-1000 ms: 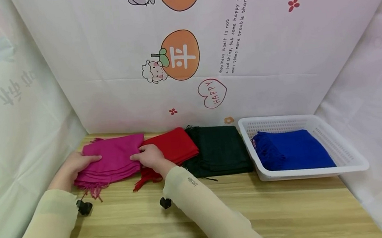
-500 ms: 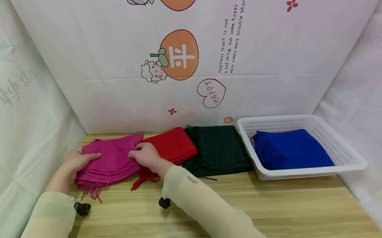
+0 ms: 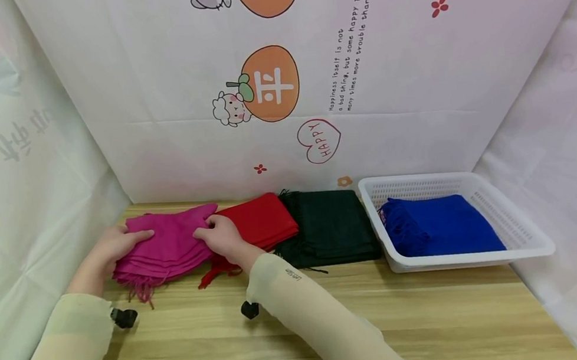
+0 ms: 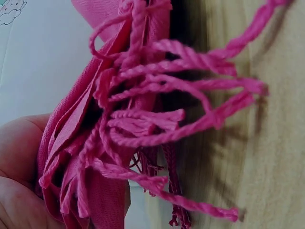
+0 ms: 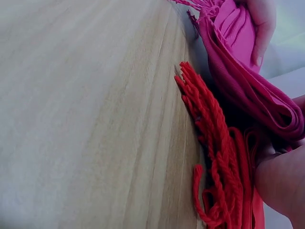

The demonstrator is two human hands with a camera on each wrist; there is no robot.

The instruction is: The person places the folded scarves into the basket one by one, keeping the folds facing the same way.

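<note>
A folded magenta scarf (image 3: 166, 235) with twisted fringe is held at both sides, at the left end of the row. My left hand (image 3: 120, 247) grips its left edge, thumb on top; the fingers beneath are mostly hidden. The right edge is pinched by my right hand (image 3: 222, 237), whose thumb lies over the cloth. In the right wrist view the scarf's folded layers (image 5: 252, 90) sit above a red scarf (image 5: 238, 176), and my right hand (image 5: 283, 179) is against that red cloth. Loose fringe (image 4: 167, 95) fills the left wrist view.
Right of my right hand lies the folded red scarf (image 3: 261, 219), overlapping a dark green scarf (image 3: 334, 228). A white plastic basket (image 3: 528, 242) at the right contains a folded blue scarf (image 3: 443, 227). White printed cloth walls (image 3: 396, 138) enclose the wooden table (image 3: 223, 359).
Both hands keep their hold on the magenta scarf. Its upper surface sags more between them, and the right hand has shifted slightly left.
</note>
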